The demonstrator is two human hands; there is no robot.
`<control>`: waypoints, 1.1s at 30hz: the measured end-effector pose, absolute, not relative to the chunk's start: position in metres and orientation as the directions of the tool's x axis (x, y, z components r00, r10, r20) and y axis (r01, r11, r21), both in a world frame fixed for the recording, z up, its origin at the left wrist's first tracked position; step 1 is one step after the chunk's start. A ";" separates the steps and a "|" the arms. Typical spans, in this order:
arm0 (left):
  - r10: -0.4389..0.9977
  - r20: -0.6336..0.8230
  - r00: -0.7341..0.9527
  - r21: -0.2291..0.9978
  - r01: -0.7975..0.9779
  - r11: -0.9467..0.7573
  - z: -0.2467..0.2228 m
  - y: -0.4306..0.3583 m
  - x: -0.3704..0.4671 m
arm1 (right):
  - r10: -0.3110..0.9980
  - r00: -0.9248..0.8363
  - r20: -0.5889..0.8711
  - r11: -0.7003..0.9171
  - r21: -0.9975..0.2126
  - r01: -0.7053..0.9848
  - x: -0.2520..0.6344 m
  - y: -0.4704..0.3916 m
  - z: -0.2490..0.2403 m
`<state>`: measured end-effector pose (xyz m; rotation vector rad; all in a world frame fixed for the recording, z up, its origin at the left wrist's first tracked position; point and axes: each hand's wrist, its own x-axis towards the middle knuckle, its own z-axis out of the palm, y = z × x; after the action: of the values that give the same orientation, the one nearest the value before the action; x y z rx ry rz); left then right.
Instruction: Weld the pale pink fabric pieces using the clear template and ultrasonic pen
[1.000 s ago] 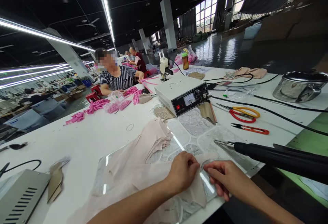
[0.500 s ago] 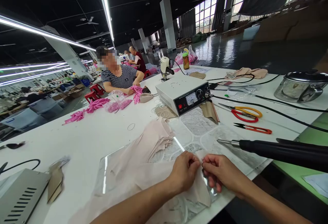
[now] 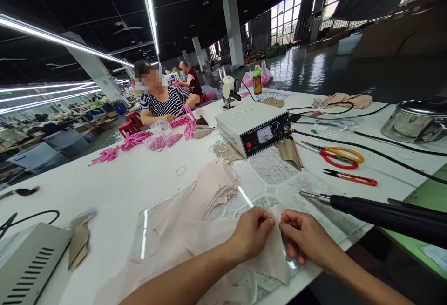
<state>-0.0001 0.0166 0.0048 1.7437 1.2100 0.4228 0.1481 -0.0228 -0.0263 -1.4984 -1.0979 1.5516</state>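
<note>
One white table (image 3: 115,193); left fingers (image 3: 267,227) and right fingers (image 3: 290,233) pinch one pale cloth (image 3: 275,258).

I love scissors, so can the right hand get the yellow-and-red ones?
Probably yes: the scissors look near, but the right hand may need to go around the black tool between.

Legible wording: none. Control box (image 3: 233,118), set in from the counter's (image 3: 132,193) edges: white lettering on black front panel (image 3: 256,148), too small to read; meter dial (image 3: 264,134), same panel, fine markings, illegible.
</note>
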 end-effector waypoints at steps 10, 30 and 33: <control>0.885 -0.220 0.410 0.832 0.552 -0.049 0.006 0.015 0.005 | 0.944 -0.056 -0.325 -0.318 -0.941 0.114 0.145 -0.029 -0.022; 0.888 -0.214 0.407 0.888 0.460 0.003 -0.002 0.015 0.002 | 0.961 -0.040 -0.274 -0.262 -0.946 0.189 0.143 -0.030 -0.018; 0.888 -0.195 0.418 0.893 0.451 -0.016 -0.001 0.014 0.000 | 0.981 -0.025 -0.195 -0.182 -0.952 0.247 0.145 -0.028 -0.017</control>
<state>0.0005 0.0144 -0.0012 1.6413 1.1934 0.5300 0.1445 -0.0279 -0.0171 -1.5131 -1.3317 1.2623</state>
